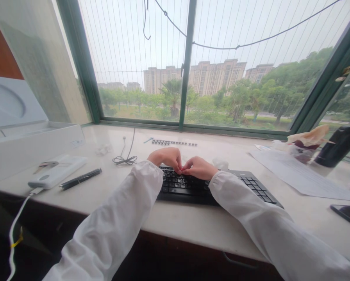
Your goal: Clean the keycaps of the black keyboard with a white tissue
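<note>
A black keyboard (252, 187) lies on the pale stone windowsill desk (192, 222). My left hand (166, 157) and my right hand (200, 168) meet above its upper row, fingers curled and fingertips pinched together over the keys. What the fingertips hold, if anything, is too small to make out. A row of small dark keycaps (174, 143) lies on the sill behind the hands. White sleeves cover both arms.
At left lie a black pen (80, 178), a white power bank (56, 171) with a white cable, and a white box (22, 148). A coiled thin cable (125, 159) sits near the left hand. Papers (298, 175), a dark cylinder (337, 146) and a phone (349, 214) are at right.
</note>
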Motion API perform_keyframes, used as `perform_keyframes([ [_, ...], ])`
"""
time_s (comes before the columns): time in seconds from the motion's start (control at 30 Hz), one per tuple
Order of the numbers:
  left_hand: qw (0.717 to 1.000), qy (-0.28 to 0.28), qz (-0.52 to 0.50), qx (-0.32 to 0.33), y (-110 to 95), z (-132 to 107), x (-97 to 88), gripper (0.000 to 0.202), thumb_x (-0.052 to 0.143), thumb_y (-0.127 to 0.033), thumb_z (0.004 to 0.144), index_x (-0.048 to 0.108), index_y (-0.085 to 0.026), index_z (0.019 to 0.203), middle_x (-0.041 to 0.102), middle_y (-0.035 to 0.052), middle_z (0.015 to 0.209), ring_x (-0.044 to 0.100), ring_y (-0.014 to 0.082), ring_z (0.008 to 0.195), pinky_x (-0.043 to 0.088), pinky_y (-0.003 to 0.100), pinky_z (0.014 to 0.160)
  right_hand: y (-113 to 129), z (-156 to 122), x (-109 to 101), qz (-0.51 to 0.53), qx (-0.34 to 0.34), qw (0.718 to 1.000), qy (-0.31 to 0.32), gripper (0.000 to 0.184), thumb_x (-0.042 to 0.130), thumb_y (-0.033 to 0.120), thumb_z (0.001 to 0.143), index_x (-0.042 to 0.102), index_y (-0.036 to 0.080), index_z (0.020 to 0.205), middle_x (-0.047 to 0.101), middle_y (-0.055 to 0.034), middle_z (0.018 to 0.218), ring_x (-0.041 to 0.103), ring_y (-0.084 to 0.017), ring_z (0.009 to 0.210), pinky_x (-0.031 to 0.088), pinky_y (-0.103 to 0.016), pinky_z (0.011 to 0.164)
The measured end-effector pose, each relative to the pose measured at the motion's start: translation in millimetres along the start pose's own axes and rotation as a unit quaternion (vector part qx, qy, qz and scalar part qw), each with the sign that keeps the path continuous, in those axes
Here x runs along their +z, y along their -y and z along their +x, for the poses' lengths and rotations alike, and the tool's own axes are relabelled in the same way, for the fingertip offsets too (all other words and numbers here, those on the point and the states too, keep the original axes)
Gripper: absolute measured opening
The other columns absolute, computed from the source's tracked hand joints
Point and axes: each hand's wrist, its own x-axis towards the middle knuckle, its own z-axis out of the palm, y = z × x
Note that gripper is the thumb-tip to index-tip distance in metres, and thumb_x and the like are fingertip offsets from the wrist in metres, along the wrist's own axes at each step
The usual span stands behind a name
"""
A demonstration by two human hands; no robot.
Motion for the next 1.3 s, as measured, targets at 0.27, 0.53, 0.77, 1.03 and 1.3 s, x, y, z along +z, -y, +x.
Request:
perform_keyframes([
  [0.27,0.999,0.012,0.014,-0.026,-6,4,1.4,0.026,0.081,-0.033,0.055,0.079,-0.02,0.077,0.071,-0.0005,0.069,0.06,0.0154,0.072,0.04,0.024,0.061,-4,2,3,0.036,-0.001,0.999,0.002,0.022,0.065,0.034,0.07,0.078,0.017,0.076,0.07,-0.0015,0.069,0.06,-0.016,0.071,0.042,-0.026,0.068],
  [0.53,0.999,0.017,0.025,-0.036,-7,7,1.0,0.025,0.079,-0.031,0.053,0.078,-0.019,0.075,0.067,-0.0016,0.063,0.058,0.0158,0.072,0.039,0.024,0.061,-7,7,4,0.097,0.017,0.995,0.019,0.019,0.063,0.026,0.066,0.075,0.016,0.075,0.071,-0.0013,0.072,0.061,-0.017,0.076,0.043,-0.025,0.07],
  [0.77,0.999,0.029,0.004,-0.036,3,12,0.9,0.03,0.081,-0.037,0.052,0.078,-0.021,0.077,0.07,-0.0019,0.069,0.058,0.0154,0.075,0.039,0.024,0.065,-11,12,5,0.113,0.029,0.993,0.027,0.017,0.063,0.026,0.064,0.074,0.017,0.073,0.069,0.0003,0.069,0.059,-0.016,0.073,0.041,-0.025,0.069],
  [1.03,0.996,0.054,-0.02,-0.064,9,16,0.7,0.037,0.083,-0.041,0.05,0.078,-0.023,0.082,0.066,-0.0032,0.069,0.052,0.0132,0.07,0.037,0.024,0.063,-14,17,6,0.098,0.036,0.994,0.029,0.018,0.066,0.031,0.063,0.076,0.018,0.073,0.067,0.0018,0.066,0.057,-0.015,0.073,0.039,-0.026,0.068],
  [1.3,0.978,0.088,-0.172,-0.084,25,17,8.2,0.045,0.086,-0.047,0.044,0.076,-0.02,0.079,0.048,-0.0043,0.056,0.028,0.0078,0.054,0.02,0.023,0.047,-12,16,-2,0.082,0.031,0.995,0.053,0.025,0.071,0.038,0.065,0.079,0.02,0.08,0.071,0.0016,0.072,0.059,-0.018,0.081,0.041,-0.026,0.075],
])
